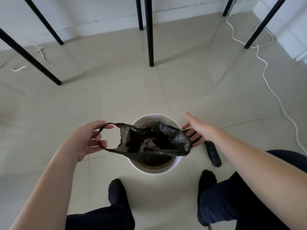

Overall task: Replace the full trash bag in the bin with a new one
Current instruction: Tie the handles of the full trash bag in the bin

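A round white bin (172,165) stands on the tiled floor in front of my feet. A black trash bag (154,141) with crumpled waste inside hangs over the bin's mouth. My left hand (86,140) holds the bag's left handle loop, stretched between thumb and fingers. My right hand (197,130) is spread flat at the bag's right side, and thin strips of the bag's right handle lie across its fingers. A folded black new bag (213,153) lies on the floor just right of the bin.
Several black table or chair legs (150,39) stand beyond the bin. A white cable (269,83) runs along the floor on the right, another (41,52) at the far left. My two feet in black socks (117,190) are just behind the bin.
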A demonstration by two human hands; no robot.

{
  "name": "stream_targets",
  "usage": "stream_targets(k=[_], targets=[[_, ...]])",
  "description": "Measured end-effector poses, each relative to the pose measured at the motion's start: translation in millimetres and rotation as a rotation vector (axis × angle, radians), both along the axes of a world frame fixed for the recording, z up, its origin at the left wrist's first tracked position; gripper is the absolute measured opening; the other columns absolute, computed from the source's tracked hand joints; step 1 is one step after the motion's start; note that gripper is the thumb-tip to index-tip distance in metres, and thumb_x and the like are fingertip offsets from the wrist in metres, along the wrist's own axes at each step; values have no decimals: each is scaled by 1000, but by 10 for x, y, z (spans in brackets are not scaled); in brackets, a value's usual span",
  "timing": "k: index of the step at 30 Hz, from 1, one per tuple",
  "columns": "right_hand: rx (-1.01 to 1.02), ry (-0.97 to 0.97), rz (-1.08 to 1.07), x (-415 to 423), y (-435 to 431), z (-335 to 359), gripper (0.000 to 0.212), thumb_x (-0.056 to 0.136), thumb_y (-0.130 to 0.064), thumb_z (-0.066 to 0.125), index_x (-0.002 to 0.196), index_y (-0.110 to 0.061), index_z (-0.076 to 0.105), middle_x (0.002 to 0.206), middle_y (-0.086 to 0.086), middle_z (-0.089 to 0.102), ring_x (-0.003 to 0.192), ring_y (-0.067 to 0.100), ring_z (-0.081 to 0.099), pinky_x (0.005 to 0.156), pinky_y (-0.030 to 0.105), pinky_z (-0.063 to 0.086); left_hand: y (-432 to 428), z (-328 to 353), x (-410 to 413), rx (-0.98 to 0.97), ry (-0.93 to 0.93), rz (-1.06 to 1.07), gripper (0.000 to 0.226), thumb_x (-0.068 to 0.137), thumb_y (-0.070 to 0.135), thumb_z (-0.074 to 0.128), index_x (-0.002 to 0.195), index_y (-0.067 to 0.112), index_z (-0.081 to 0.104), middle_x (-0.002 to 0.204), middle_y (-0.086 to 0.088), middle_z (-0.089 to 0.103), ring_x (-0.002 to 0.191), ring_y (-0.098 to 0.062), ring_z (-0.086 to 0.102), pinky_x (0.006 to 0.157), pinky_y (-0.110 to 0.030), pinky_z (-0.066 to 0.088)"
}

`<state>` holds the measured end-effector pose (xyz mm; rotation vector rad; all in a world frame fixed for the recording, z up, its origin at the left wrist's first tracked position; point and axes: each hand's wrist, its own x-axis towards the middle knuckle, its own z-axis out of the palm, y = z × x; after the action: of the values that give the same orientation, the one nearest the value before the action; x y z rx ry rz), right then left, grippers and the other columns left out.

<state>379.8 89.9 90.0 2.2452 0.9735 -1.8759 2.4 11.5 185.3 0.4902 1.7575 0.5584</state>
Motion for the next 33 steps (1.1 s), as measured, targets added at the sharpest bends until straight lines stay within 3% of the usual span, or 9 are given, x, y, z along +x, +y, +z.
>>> stream_targets(k=[7, 9, 13, 17, 19, 21, 23, 28, 33], targets=[[-41, 193, 94, -57, -10, 16, 93, 89, -88, 13, 126, -21, 67, 106, 16, 68, 83, 31, 67, 66, 39, 61, -4, 7, -7, -2, 30, 64, 32, 98, 41, 66, 107, 17, 85, 60, 0, 42, 61, -28, 59, 88, -43, 62], [-50, 156, 143, -100, -42, -24, 96, 85, -92, 13, 125, -23, 67, 88, 10, 58, 71, 23, 55, 64, 36, 58, -36, 19, -6, -6, 40, 67, 32, 97, 41, 67, 107, 18, 86, 61, 0, 43, 60, -27, 59, 89, -44, 62], [-39, 45, 213, -154, -82, -95, 100, 81, -95, 16, 119, -18, 68, 75, 2, 42, 57, 16, 33, 60, 28, 42, -97, 44, -14, -10, 47, 79, 31, 97, 41, 67, 106, 18, 86, 63, -1, 45, 60, -27, 58, 91, -44, 61], [56, -5, 314, -126, -50, -42, 113, 85, -90, 2, 96, -8, 79, 75, 2, 40, 64, 17, 34, 63, 31, 40, -110, 56, -36, -15, 17, 74, 32, 97, 41, 67, 105, 17, 86, 68, -1, 50, 61, -25, 55, 92, -46, 61], [139, 9, 260, -95, 11, 4, 111, 88, -88, 3, 74, -9, 80, 81, 7, 52, 70, 20, 43, 71, 35, 45, -97, 74, -34, -15, 2, 70, 32, 97, 41, 67, 106, 17, 86, 71, -2, 52, 62, -24, 56, 96, -48, 61], [154, 114, 111, -57, 72, 92, 104, 88, -89, 9, 66, -12, 76, 84, 12, 66, 75, 23, 56, 84, 41, 48, -71, 101, -25, -9, -22, 77, 32, 97, 40, 68, 106, 16, 87, 74, -2, 54, 66, -24, 57, 97, -49, 60], [126, 279, -4, 4, 114, 246, 98, 90, -88, 13, 74, -11, 72, 86, 13, 72, 81, 26, 65, 93, 45, 49, -46, 130, -8, -8, -61, 87, 32, 97, 41, 68, 107, 16, 86, 75, -2, 55, 68, -23, 57, 99, -48, 58], [137, 631, -88, 153, 158, 835, 100, 93, -84, 16, 107, -3, 72, 94, 19, 70, 89, 33, 69, 90, 47, 54, -37, 245, 62, 22, -169, 133, 33, 97, 39, 66, 109, 15, 85, 76, 0, 57, 70, -20, 58, 97, -45, 57], [245, 798, -73, 132, 123, 1314, 96, 94, -82, 23, 120, -5, 72, 96, 15, 68, 89, 32, 68, 85, 45, 56, -55, 424, 80, 206, -94, 129, 26, 98, 33, 66, 104, 15, 84, 76, 1, 56, 69, -20, 58, 85, -39, 59]])
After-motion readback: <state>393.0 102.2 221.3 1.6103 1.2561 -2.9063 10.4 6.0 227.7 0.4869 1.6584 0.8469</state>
